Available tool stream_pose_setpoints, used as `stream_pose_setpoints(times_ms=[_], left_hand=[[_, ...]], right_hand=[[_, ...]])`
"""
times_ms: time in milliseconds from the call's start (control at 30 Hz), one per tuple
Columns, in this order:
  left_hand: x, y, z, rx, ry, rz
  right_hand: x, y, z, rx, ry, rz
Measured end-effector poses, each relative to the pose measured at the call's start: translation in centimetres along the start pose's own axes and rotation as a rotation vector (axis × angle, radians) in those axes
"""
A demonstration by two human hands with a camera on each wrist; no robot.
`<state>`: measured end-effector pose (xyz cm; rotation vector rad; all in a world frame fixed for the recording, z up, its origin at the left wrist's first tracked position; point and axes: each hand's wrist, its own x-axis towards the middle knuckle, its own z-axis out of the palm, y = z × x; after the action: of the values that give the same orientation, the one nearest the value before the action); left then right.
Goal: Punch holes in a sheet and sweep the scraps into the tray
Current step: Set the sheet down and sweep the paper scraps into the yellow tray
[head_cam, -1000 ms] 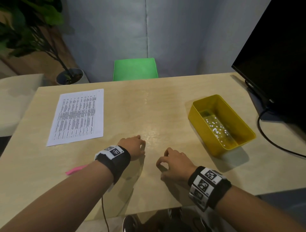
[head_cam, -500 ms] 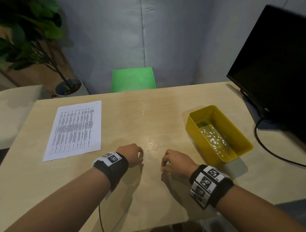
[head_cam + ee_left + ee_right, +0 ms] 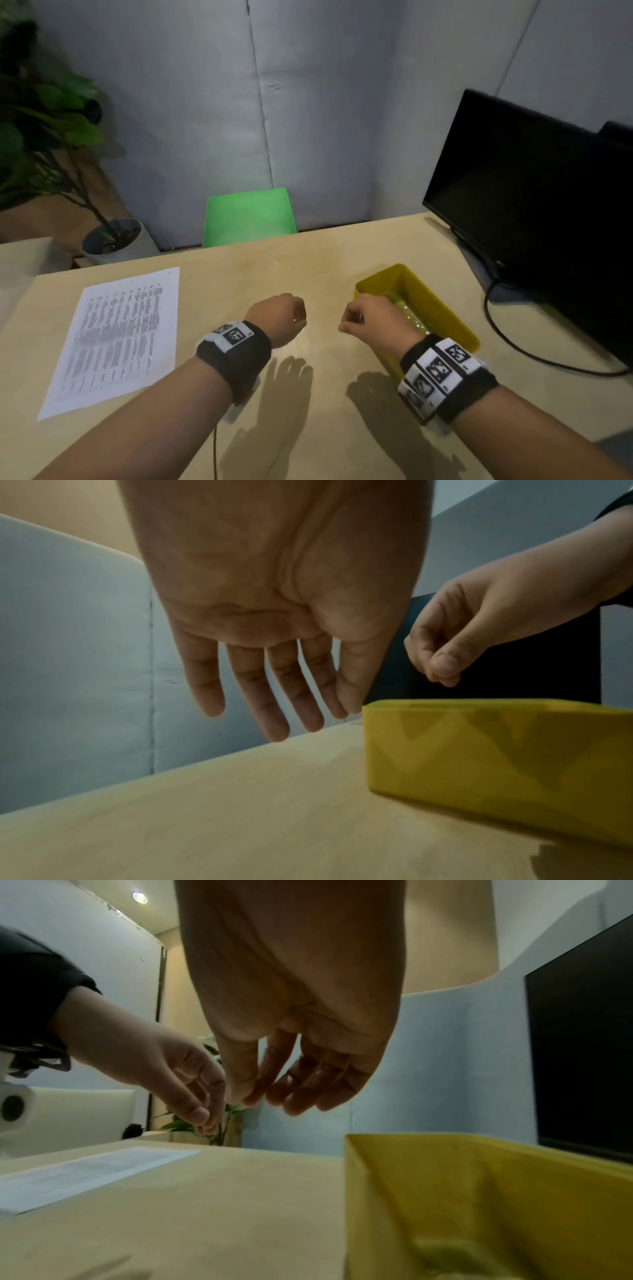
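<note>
The printed sheet (image 3: pixel 116 339) lies flat on the left of the wooden table (image 3: pixel 308 267); its near end shows in the right wrist view (image 3: pixel 85 1172). The yellow tray (image 3: pixel 442 308) stands on the right, with small white scraps (image 3: pixel 416 320) on its floor. Both hands hover above the table between sheet and tray. My left hand (image 3: pixel 284 318) hangs with relaxed, nearly straight fingers (image 3: pixel 274 710) and holds nothing. My right hand (image 3: pixel 366 318) is over the tray's near left corner, its fingers (image 3: pixel 308 1085) loosely curled, nothing between them.
A black monitor (image 3: pixel 534 205) stands at the right rear, and its cable (image 3: pixel 513 346) loops over the table beside the tray. A green chair (image 3: pixel 250 216) sits behind the far edge. A potted plant (image 3: pixel 109 236) is at the back left.
Both hands have lifted off the table and hang in the air, the right one now closer to the tray. The head view has tilted up; the pink thing at the near edge is out of view.
</note>
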<state>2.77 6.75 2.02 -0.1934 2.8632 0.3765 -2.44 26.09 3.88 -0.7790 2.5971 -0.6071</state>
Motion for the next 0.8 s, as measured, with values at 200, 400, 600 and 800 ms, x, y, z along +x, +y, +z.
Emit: stream_pose_setpoints(times_ms=[200,400,600,800], left_hand=[[2.7,5.1,-0.7,-0.023,0.07,0.12],[4.6,8.8,1.3,-0.012,-0.034,0.189],[6.0,10.3,2.2,0.086,-0.143,0.183],[7.4,10.1,2.1,0.07,-0.152,0.165]], right_hand=[[-0.3,4.0,-5.1,0.054,0.092,0.128],[-0.7,8.2,-6.3,0.044,0.041,0.205],[-0.7,11.3,-6.0,-0.005,-0.023,0.226],[-0.3,12.4,-6.0,0.038,-0.039,0.196]])
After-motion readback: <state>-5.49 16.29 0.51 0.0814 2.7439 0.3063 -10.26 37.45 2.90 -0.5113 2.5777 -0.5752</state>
